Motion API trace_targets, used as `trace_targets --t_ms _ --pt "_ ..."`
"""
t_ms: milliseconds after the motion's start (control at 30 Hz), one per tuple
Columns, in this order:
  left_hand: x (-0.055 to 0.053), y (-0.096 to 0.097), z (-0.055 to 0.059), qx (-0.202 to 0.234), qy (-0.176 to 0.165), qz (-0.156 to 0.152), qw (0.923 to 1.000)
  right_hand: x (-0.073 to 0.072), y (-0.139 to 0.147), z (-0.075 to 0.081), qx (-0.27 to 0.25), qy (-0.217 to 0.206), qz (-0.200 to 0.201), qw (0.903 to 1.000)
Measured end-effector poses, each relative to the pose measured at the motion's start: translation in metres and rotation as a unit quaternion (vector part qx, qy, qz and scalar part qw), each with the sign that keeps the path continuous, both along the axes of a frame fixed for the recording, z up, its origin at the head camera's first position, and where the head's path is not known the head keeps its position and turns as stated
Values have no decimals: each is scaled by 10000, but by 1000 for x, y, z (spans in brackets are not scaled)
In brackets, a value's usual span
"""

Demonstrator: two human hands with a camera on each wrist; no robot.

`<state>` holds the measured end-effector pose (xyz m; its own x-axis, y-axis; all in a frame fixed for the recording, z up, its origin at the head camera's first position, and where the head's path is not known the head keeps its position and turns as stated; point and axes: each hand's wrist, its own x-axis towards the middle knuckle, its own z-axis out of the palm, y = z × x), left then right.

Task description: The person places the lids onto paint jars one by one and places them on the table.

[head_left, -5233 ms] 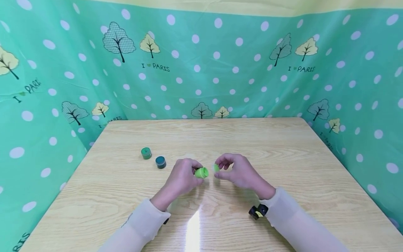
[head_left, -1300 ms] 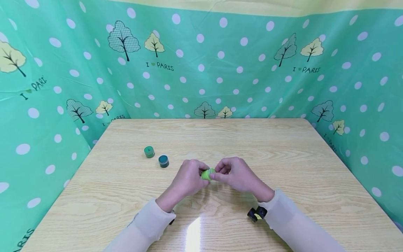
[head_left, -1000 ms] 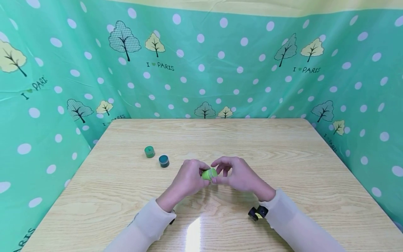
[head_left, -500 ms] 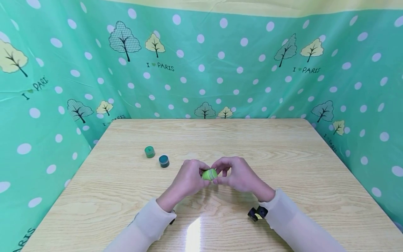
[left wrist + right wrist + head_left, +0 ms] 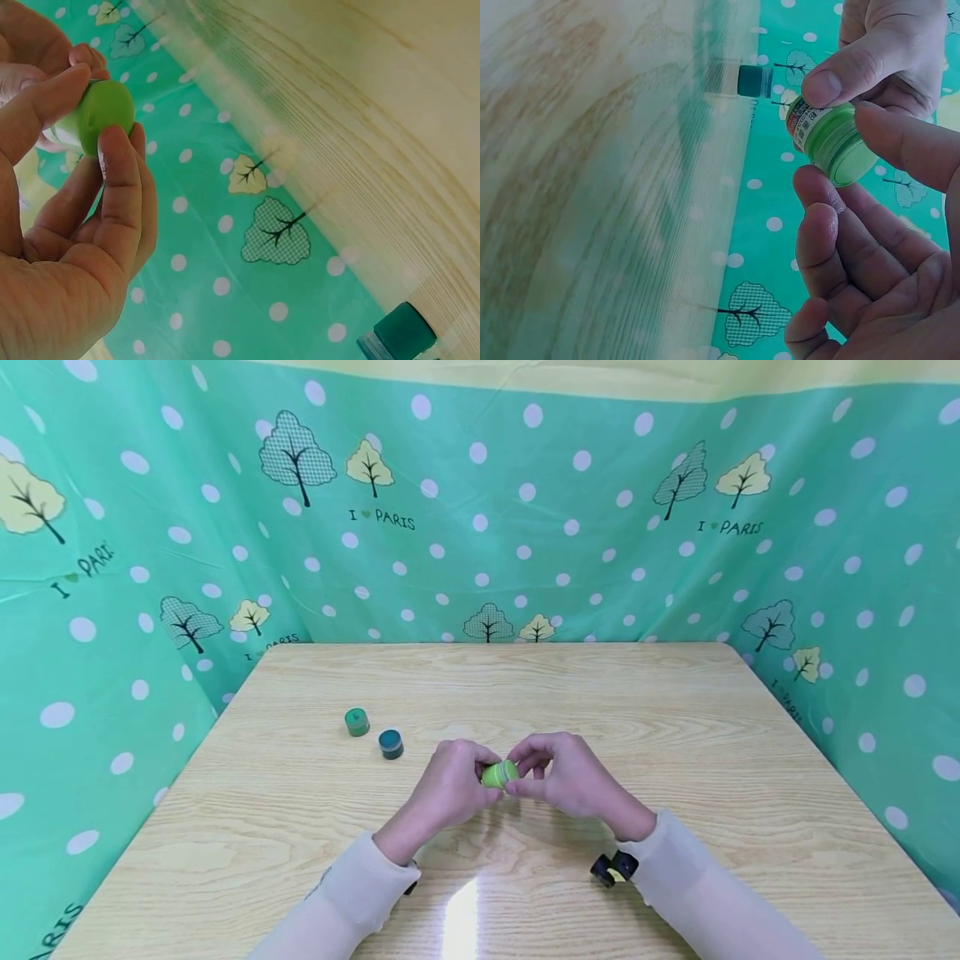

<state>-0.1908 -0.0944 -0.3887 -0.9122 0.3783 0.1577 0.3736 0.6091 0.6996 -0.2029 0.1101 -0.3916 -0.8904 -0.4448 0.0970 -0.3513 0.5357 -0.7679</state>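
Observation:
Above the middle of the table, my left hand (image 5: 450,785) grips a small light-green paint jar (image 5: 495,775), its lid end turned to the right. In the left wrist view, thumb and fingers of that hand close around the green base. My right hand (image 5: 566,774) pinches the lid (image 5: 853,163) at its rim, thumb on one side and fingertips on the other, in the right wrist view. The lid sits on the jar's mouth. A printed label (image 5: 810,124) shows between the two hands.
A green jar (image 5: 357,722) and a dark blue-green jar (image 5: 391,744) stand on the wooden table (image 5: 637,693), left of the hands. A green dotted curtain (image 5: 480,510) hangs behind the table and along both sides.
Several seconds ago the lid was apart from the jar in my right hand; now it is on the mouth. Since then my right fingers have loosened and regripped at the rim.

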Motion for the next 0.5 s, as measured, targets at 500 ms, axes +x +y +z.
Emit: trace_targets --t_ms 500 --pt "1 1 0 113 -102 -49 9999 -1 1 -3 80 -278 -197 9994"
